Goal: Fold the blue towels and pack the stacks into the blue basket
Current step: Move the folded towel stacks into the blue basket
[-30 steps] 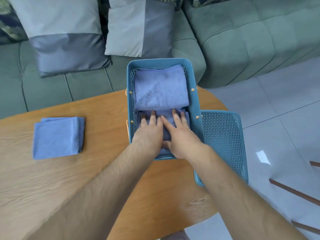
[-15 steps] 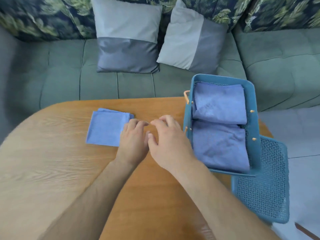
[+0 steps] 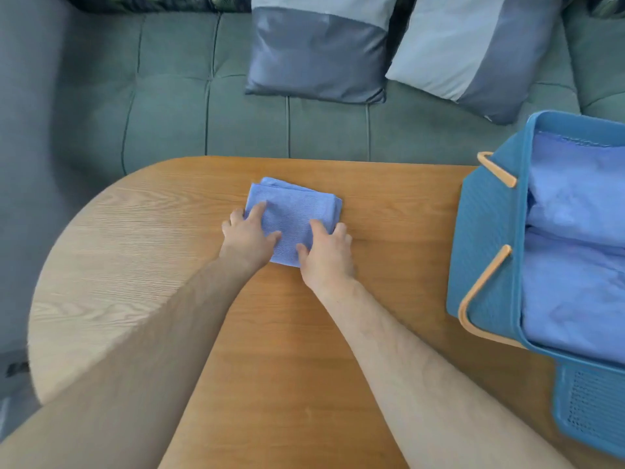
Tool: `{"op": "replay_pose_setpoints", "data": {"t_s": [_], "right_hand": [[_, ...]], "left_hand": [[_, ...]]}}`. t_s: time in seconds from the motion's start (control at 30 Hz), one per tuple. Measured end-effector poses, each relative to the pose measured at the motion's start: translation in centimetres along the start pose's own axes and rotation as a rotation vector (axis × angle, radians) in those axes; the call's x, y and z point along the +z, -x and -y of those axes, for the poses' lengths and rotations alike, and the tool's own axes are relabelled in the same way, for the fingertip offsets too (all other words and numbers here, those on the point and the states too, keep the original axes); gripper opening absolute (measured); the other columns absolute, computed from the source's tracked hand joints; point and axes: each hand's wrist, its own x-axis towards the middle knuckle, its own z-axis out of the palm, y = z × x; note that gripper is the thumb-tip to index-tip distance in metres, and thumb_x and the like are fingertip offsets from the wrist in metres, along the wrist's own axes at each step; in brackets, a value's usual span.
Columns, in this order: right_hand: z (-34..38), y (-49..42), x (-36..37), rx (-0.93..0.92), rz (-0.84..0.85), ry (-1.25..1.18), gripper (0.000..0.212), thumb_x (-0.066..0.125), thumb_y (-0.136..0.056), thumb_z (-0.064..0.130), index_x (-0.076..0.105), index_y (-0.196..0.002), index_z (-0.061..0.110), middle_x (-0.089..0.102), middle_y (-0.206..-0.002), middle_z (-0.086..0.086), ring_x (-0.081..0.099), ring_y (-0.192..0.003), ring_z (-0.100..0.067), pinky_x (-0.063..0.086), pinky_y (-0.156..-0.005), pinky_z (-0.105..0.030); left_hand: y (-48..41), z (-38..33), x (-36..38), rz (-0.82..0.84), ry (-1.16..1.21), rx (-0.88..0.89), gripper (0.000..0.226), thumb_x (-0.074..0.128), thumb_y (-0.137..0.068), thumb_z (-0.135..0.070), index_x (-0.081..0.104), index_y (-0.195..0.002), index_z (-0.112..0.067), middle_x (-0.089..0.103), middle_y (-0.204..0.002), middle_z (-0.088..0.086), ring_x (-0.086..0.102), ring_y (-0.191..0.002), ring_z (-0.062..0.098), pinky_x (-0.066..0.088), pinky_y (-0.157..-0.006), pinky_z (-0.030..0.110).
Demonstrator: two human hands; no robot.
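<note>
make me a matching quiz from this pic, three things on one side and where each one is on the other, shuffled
Things:
1 folded towel
2 basket
3 grey cushion

Places:
a on the sofa
b right end of the table, with packed towels inside
c middle of the table, gripped by the left hand and right hand

Pairs: 1-c, 2-b, 3-a
</note>
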Motion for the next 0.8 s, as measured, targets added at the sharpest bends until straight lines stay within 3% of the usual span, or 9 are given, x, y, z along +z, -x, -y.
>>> {"op": "replay_pose_setpoints", "data": {"t_s": [0.13, 0.23, 0.37, 0.43, 0.53, 0.6, 0.67, 0.73, 0.8], "right_hand": [[0.7, -0.2, 0.7, 0.082, -0.046, -0.007, 0.046, 0.060, -0.099, 0.030, 0.043, -0.141, 0.028, 0.033, -0.131, -0.009, 0.046, -0.113, -0.031, 0.047, -0.077, -0.038], [1.1, 0.0, 0.8, 0.128, -0.051, 0.064, 0.045, 0.060, -0.099, 0.034, 0.042, -0.140, 0.031, 0.035, -0.130, -0.008, 0.048, -0.110, -0.030, 0.043, -0.073, -0.035], [0.7, 0.5, 1.0, 0.147, -0.037, 0.080, 0.049, 0.057, -0.099, 0.038, 0.036, -0.144, 0.037, 0.035, -0.131, -0.008, 0.049, -0.110, -0.032, 0.047, -0.080, -0.037], [0.3, 0.6, 1.0, 0.140, 0.005, -0.050, 0.048, 0.059, -0.097, 0.029, 0.039, -0.141, 0.036, 0.034, -0.129, -0.008, 0.053, -0.106, -0.032, 0.051, -0.082, -0.038], [-0.3, 0.7, 0.4, 0.152, 0.104, -0.292, 0.049, 0.060, -0.089, 0.020, 0.045, -0.133, 0.037, 0.033, -0.124, -0.005, 0.062, -0.084, -0.025, 0.057, -0.077, -0.035], [-0.6, 1.1, -0.6, 0.154, 0.172, -0.359, 0.052, 0.059, -0.087, 0.021, 0.046, -0.134, 0.040, 0.035, -0.123, -0.003, 0.063, -0.083, -0.022, 0.056, -0.072, -0.032], [-1.0, 1.9, -2.1, 0.109, 0.206, -0.344, 0.057, 0.057, -0.086, 0.020, 0.046, -0.138, 0.039, 0.038, -0.130, -0.002, 0.061, -0.100, -0.024, 0.057, -0.082, -0.037], [-1.5, 3.3, -4.1, 0.033, 0.176, -0.322, 0.060, 0.056, -0.087, 0.019, 0.044, -0.142, 0.038, 0.037, -0.137, 0.002, 0.059, -0.107, -0.024, 0.056, -0.088, -0.042], [-2.0, 4.7, -6.7, -0.057, 0.093, -0.311, 0.062, 0.056, -0.088, 0.020, 0.040, -0.145, 0.039, 0.036, -0.138, 0.005, 0.059, -0.103, -0.025, 0.055, -0.086, -0.044]], "left_hand": [[0.3, 0.9, 0.1, -0.033, 0.088, 0.001, 0.069, 0.066, -0.094, -0.031, 0.031, -0.153, -0.034, 0.035, -0.138, 0.009, 0.037, -0.123, 0.030, 0.036, -0.094, 0.034], [1.3, 1.6, 0.7, -0.049, 0.124, -0.050, 0.068, 0.066, -0.094, -0.033, 0.031, -0.152, -0.038, 0.035, -0.132, 0.009, 0.039, -0.117, 0.031, 0.038, -0.093, 0.036], [2.6, 2.5, 1.3, -0.011, 0.206, -0.138, 0.072, 0.066, -0.093, -0.039, 0.023, -0.151, -0.044, 0.038, -0.133, 0.008, 0.050, -0.115, 0.033, 0.048, -0.094, 0.045], [3.0, 2.8, 1.4, -0.018, 0.290, -0.126, 0.072, 0.068, -0.091, -0.033, 0.026, -0.149, -0.044, 0.039, -0.131, 0.007, 0.059, -0.100, 0.027, 0.053, -0.079, 0.038], [3.4, 2.8, 1.1, -0.016, 0.389, -0.168, 0.071, 0.068, -0.085, -0.024, 0.034, -0.143, -0.047, 0.037, -0.120, 0.004, 0.061, -0.073, 0.018, 0.042, -0.056, 0.022], [3.9, 2.5, 0.6, 0.053, 0.453, -0.219, 0.063, 0.068, -0.080, -0.020, 0.045, -0.133, -0.046, 0.051, -0.113, 0.007, 0.063, -0.074, 0.020, 0.048, -0.057, 0.027], [5.1, 1.7, 0.2, 0.112, 0.569, -0.215, 0.047, 0.068, -0.079, -0.015, 0.059, -0.117, -0.041, 0.063, -0.106, 0.009, 0.063, -0.073, 0.018, 0.053, -0.061, 0.031], [6.7, 0.6, -0.4, 0.093, 0.662, -0.170, 0.036, 0.068, -0.079, -0.013, 0.067, -0.104, -0.039, 0.068, -0.106, 0.004, 0.060, -0.071, 0.014, 0.051, -0.063, 0.029], [8.6, -1.1, -1.2, 0.019, 0.710, -0.092, 0.036, 0.069, -0.080, -0.014, 0.070, -0.106, -0.040, 0.071, -0.105, -0.007, 0.064, -0.072, 0.006, 0.051, -0.063, 0.023]]}}
